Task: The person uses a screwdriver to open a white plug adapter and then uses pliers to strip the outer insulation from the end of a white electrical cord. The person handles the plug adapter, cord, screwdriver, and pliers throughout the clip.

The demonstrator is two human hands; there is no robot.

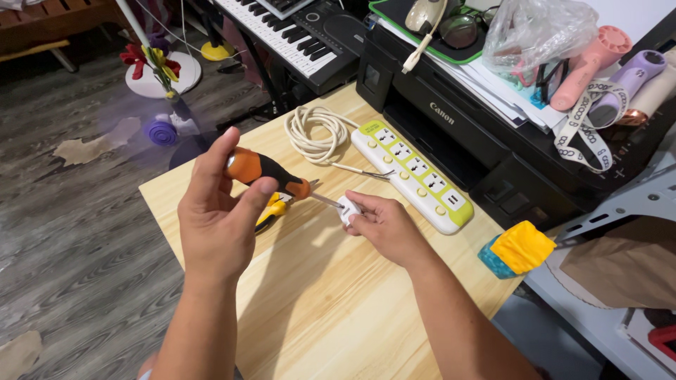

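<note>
My left hand [218,211] grips an orange and black screwdriver [271,176], holding it level above the light wooden table [317,302]. Its metal shaft points right into a small white plug [348,209]. My right hand [384,226] pinches that plug just above the tabletop. A yellow and black tool [271,211] lies on the table under the screwdriver, partly hidden by my left hand. Just behind my hands lies a white and green power strip [415,176] with its coiled cream cable [313,134].
A black printer [458,134] piled with papers, a plastic bag and pink and purple appliances stands at the back right. A keyboard instrument [296,35] sits behind the table. A yellow and blue sponge [517,250] rests at the table's right edge. Grey wood floor lies to the left.
</note>
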